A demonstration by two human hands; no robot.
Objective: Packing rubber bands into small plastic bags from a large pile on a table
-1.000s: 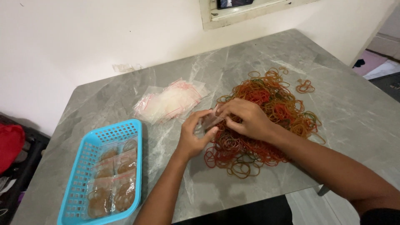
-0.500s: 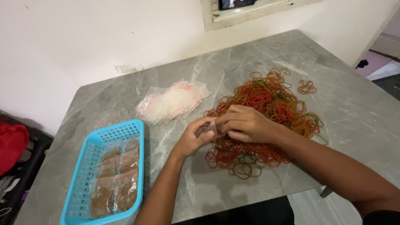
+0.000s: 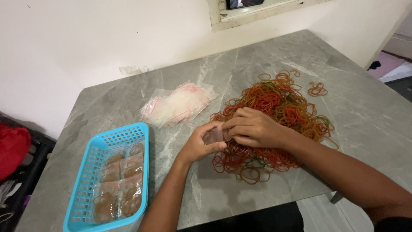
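Both your hands have drifted slightly toward the blue basket since the earlier frame, and the pouch has stayed pinched between them. Your left hand grips the small clear pouch from below; your right hand pinches its top edge, over the heap of rubber bands. Keep the mouth pulled flat and press along it evenly. That pouch looks thin, glossy, with brownish bands inside.
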